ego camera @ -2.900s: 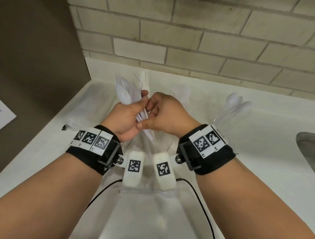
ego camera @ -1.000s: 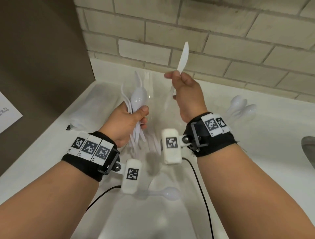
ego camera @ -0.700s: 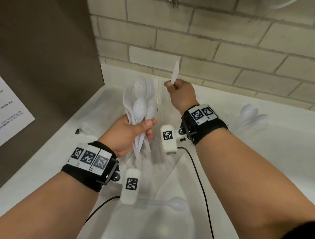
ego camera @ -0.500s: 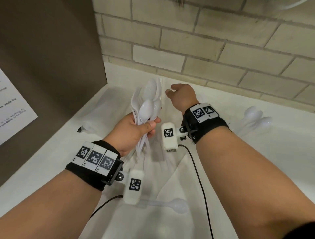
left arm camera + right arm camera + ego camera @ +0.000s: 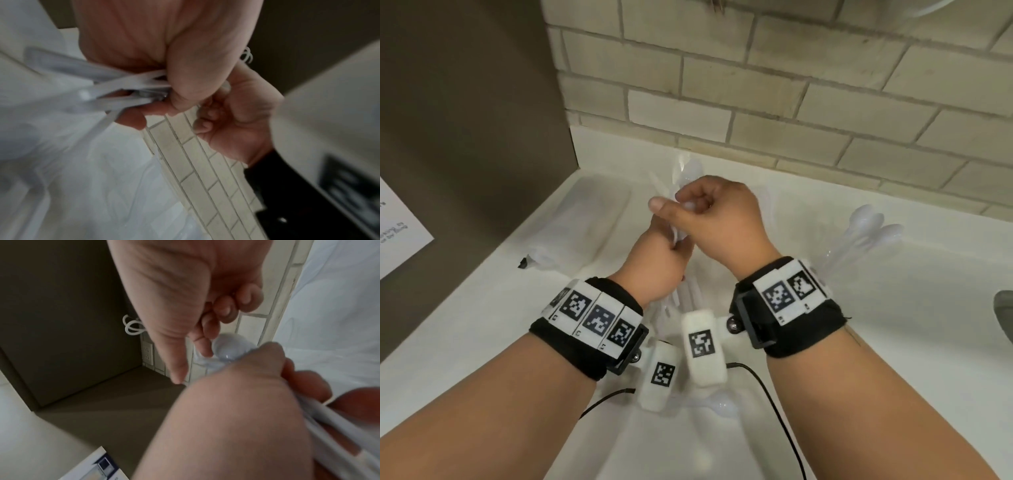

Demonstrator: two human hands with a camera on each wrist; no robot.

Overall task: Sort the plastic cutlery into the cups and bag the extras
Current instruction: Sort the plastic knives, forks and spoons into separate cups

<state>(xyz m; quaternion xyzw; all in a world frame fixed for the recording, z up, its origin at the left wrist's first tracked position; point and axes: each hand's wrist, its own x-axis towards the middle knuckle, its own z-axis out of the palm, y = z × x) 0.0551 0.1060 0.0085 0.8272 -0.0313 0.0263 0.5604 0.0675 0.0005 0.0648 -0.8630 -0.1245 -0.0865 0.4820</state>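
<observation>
My left hand (image 5: 661, 263) grips a bundle of white plastic cutlery (image 5: 686, 173) upright over the counter, handles down. In the left wrist view its fingers (image 5: 185, 84) are curled round the handles (image 5: 131, 81). My right hand (image 5: 709, 212) sits on top of the bundle with curled fingers, thumb and forefinger pinching the bowl of a spoon (image 5: 230, 347). Several white spoons (image 5: 869, 222) stand in a clear cup (image 5: 832, 253) at the right. One loose spoon (image 5: 722, 407) lies on the counter below my wrists.
A clear plastic bag (image 5: 585, 219) lies flat on the white counter (image 5: 893, 342) at the left, next to a dark panel (image 5: 465, 120). The brick wall (image 5: 791, 102) runs along the back. A sink edge (image 5: 1005, 318) shows at far right. White sheeting (image 5: 102, 178) lies under the hands.
My right hand lifted a knife out of the bundle, carried it toward the back and let it go. It has come back empty and now pinches a spoon in the bundle.
</observation>
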